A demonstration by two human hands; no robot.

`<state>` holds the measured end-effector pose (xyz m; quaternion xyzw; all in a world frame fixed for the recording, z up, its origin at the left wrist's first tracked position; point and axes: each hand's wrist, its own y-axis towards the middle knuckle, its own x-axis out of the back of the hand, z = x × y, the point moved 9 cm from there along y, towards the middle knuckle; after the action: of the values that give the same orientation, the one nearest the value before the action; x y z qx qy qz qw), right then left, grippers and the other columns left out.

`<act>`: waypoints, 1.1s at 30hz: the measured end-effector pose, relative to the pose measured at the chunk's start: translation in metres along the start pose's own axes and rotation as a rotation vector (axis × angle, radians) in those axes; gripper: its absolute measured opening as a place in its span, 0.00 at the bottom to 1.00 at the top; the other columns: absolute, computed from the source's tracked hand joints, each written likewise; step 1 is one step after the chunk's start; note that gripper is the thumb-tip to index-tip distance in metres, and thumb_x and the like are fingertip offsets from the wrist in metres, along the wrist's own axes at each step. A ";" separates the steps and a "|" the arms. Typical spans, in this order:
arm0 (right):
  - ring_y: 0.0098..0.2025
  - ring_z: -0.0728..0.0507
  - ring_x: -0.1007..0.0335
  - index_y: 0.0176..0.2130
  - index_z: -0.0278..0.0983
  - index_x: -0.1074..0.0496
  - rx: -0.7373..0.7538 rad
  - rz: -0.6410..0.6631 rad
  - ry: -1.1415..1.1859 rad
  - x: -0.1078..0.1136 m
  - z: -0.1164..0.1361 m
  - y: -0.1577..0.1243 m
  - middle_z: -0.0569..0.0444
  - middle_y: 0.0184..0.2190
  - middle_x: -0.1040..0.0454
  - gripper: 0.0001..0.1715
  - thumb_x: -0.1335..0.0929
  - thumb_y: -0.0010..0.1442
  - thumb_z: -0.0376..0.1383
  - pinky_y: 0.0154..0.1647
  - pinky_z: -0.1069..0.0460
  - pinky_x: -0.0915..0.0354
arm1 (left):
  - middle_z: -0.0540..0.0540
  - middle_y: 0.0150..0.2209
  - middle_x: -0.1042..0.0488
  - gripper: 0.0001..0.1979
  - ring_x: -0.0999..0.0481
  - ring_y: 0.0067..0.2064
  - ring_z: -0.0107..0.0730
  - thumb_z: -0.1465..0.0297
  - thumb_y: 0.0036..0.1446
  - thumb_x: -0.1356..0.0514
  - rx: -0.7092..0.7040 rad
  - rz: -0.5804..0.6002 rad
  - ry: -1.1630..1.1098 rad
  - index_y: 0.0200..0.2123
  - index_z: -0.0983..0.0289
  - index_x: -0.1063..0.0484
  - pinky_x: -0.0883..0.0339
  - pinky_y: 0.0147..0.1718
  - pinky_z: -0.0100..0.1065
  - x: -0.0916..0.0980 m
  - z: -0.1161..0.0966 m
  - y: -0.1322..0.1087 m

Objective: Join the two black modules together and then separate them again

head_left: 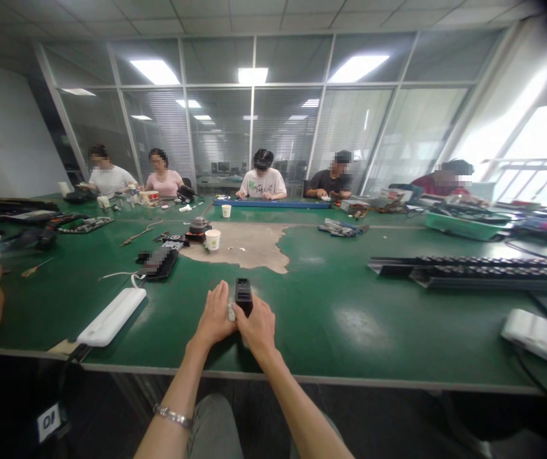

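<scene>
My two hands meet over the near edge of a green table (331, 319). My right hand (257, 326) is closed around a small black rectangular device (243, 294) that stands upright out of its grip. My left hand (215, 317) rests against it from the left, fingers together, touching a small pale piece (231, 312) at the device's base. A metal bracelet (173, 416) is on my left wrist.
A white flat device (111, 317) with a cable lies to the left, a black item (159, 262) beyond it. Two paper cups (212, 240) stand mid-table. Long black keyboards (484, 271) lie at right, a white object (536, 335) near the right edge. Several people sit along the far side.
</scene>
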<state>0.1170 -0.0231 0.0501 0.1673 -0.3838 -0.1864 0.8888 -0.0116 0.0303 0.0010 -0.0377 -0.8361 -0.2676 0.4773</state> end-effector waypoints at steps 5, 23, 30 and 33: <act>0.46 0.42 0.30 0.47 0.38 0.30 0.068 -0.073 0.115 0.023 0.004 0.015 0.50 0.42 0.25 0.19 0.35 0.60 0.45 0.47 0.50 0.39 | 0.68 0.68 0.53 0.45 0.54 0.68 0.55 0.55 0.48 0.34 0.050 0.023 0.054 0.64 0.65 0.47 0.64 0.64 0.61 0.000 0.004 0.001; 0.47 0.39 0.31 0.48 0.35 0.29 0.024 -0.108 -0.088 0.040 -0.062 0.004 0.45 0.41 0.25 0.21 0.36 0.59 0.44 0.49 0.47 0.39 | 0.63 0.66 0.44 0.32 0.47 0.66 0.56 0.48 0.52 0.36 0.001 0.094 0.051 0.56 0.58 0.31 0.56 0.63 0.57 0.004 -0.006 0.005; 0.57 0.34 0.36 0.59 0.26 0.39 -0.052 -0.115 -0.120 0.035 -0.075 0.001 0.34 0.53 0.31 0.39 0.33 0.56 0.47 0.56 0.43 0.42 | 0.64 0.66 0.45 0.32 0.47 0.67 0.55 0.48 0.53 0.38 -0.013 0.095 0.041 0.56 0.59 0.31 0.56 0.63 0.56 0.004 -0.008 0.004; 0.59 0.33 0.38 0.62 0.22 0.44 -0.072 -0.094 -0.130 0.031 -0.078 0.001 0.33 0.56 0.33 0.46 0.33 0.55 0.49 0.58 0.43 0.43 | 0.63 0.66 0.45 0.31 0.47 0.67 0.55 0.49 0.54 0.38 -0.020 0.093 0.043 0.56 0.59 0.31 0.56 0.63 0.56 0.004 -0.009 0.004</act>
<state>0.1949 -0.0244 0.0185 0.1404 -0.4254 -0.2521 0.8578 -0.0056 0.0284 0.0099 -0.0757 -0.8203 -0.2543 0.5067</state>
